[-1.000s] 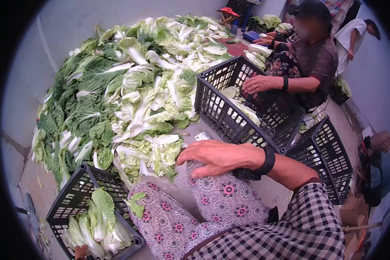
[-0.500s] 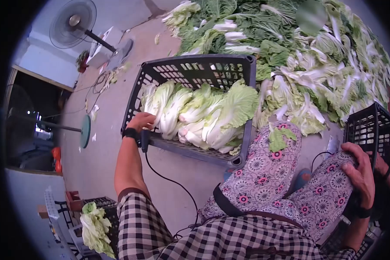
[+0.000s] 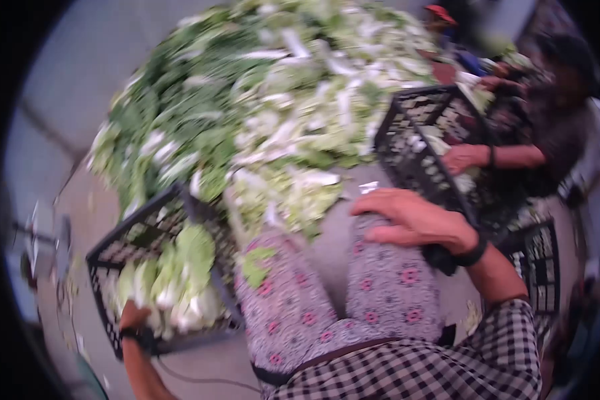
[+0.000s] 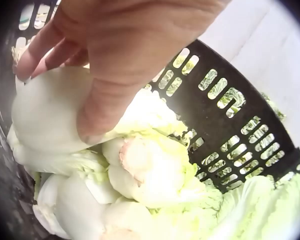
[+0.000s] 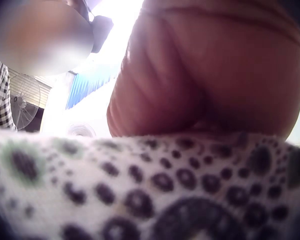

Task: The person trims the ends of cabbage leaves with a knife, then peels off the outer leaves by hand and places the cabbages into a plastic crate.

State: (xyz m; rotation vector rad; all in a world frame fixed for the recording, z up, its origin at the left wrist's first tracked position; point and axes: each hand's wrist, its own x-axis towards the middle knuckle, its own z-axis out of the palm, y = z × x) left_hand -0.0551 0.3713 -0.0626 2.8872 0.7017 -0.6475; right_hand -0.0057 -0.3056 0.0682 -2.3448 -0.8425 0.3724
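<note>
My left hand reaches into a black plastic crate at the left of the head view. Up close in the left wrist view, its thumb and fingers curl round a white-stemmed napa cabbage near the crate wall. More napa cabbages lie packed below and beside it, cut ends showing. My right hand rests on the knee of the patterned trousers, holding nothing. The right wrist view shows that hand's underside against the fabric.
A large heap of loose cabbage leaves spreads ahead. At the right, another person's hand is in a second black crate. A further crate stands near my right elbow. A torn leaf lies on my left thigh.
The head view swung left to the crate, then back right. My left hand, earlier at the crate's edge beside the cabbages, now grips one. My right hand stays on the knee.
</note>
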